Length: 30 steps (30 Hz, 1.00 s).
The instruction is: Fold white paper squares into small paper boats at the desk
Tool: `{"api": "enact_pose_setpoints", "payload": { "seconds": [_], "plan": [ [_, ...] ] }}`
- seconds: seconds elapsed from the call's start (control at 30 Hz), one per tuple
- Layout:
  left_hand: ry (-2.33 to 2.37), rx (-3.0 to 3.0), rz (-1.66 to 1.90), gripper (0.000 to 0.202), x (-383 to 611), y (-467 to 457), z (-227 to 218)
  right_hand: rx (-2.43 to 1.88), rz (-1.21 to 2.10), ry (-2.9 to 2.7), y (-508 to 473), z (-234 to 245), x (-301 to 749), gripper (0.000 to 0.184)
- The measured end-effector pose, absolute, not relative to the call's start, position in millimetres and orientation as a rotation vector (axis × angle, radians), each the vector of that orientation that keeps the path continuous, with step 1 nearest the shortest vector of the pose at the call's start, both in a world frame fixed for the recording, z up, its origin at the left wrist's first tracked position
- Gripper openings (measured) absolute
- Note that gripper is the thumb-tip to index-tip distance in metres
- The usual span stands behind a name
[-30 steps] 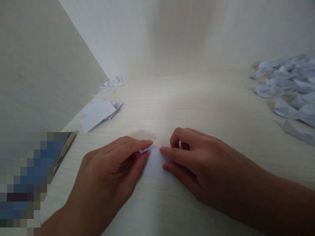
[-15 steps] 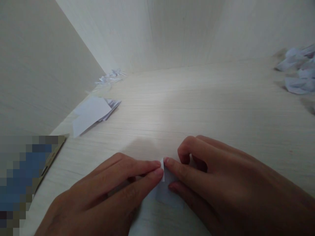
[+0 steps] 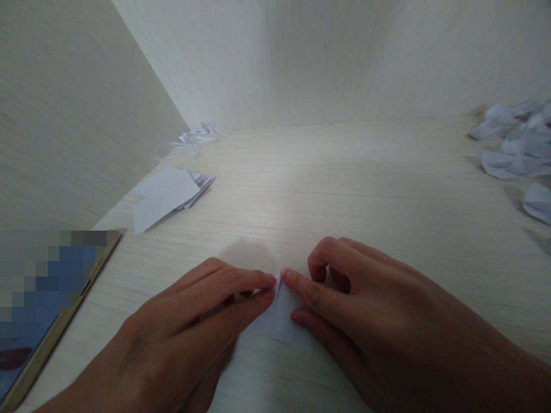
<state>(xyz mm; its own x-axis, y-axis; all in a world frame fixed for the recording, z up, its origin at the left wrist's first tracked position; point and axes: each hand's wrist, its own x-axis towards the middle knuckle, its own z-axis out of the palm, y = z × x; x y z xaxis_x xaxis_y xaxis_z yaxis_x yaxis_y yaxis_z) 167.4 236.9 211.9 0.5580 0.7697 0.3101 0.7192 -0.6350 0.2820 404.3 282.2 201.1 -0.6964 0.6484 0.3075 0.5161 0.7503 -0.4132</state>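
Note:
A small piece of white paper [image 3: 280, 322] lies on the pale wooden desk [image 3: 353, 178] near the front edge. My left hand [image 3: 189, 327] presses its fingertips on the paper's left side, fingers held together. My right hand [image 3: 370, 321] presses the right side with two fingertips, while its forefinger curls back above. The fingertips of both hands meet at the paper's raised top corner. Most of the paper is hidden under the fingers.
A stack of white paper sheets [image 3: 166, 195] lies at the left by the side wall. Crumpled paper bits [image 3: 198, 136] sit in the back corner. Several folded paper pieces [image 3: 516, 149] are heaped at the right. A pixelated flat object [image 3: 38, 298] lies at the front left.
Both hands stayed on the paper, drawing their fingertips together at its top corner. The paper got narrower under them. The view shifted slightly.

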Motion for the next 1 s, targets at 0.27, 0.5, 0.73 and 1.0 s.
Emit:
{"api": "enact_pose_setpoints", "payload": {
  "seconds": [0.27, 0.5, 0.73, 1.0],
  "plan": [
    [1.205, 2.699, 0.577, 0.041, 166.9, 238.4, 207.0, -0.874, 0.364, -2.511, 281.3, 199.2, 404.3, 0.013],
    [1.193, 2.763, 0.560, 0.039, 167.7, 237.0, 204.2, -0.858, 0.302, -2.532, 281.1, 197.3, 402.9, 0.014],
    [1.182, 2.707, 0.480, 0.045, 167.4, 235.1, 206.1, -0.849, 0.221, -2.563, 280.8, 196.4, 401.6, 0.013],
    [1.154, 2.671, 0.459, 0.046, 165.1, 237.5, 204.9, -0.883, 0.237, -2.583, 279.5, 197.7, 401.5, 0.011]
  ]
}}
